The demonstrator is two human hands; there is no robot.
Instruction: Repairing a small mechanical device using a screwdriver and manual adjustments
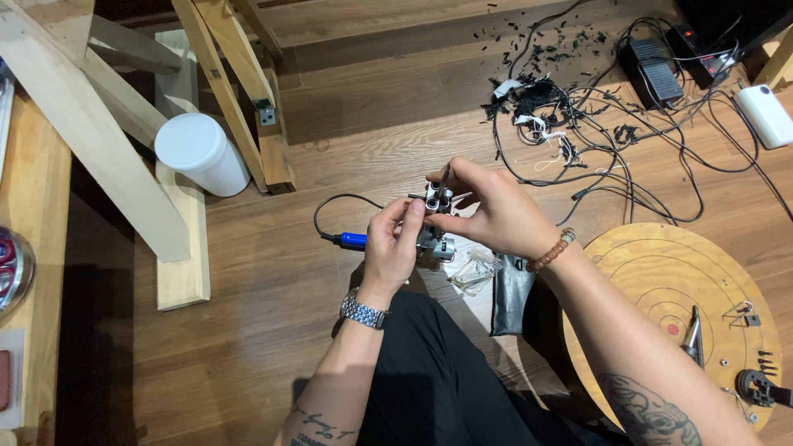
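Left hand: our left hand (390, 248) closes around the small metal assembly (435, 221), fingertips on its side.
Right hand: our right hand (496, 211) pinches its top.
Assembly: held above the wooden floor (330, 149), over our lap.
Nearby: blue-handled tool (351, 240), clear plastic bag (475, 271), round wooden board (661, 281).

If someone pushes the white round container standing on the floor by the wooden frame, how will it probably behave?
The white container looks like smooth plastic, so it would probably slide easily on the wooden floor and feel slippery to grip. It stands upright and rather tall, so a high push might tip it; once on its round side, it would likely roll. Whether it is full cannot be told, so its weight is uncertain.
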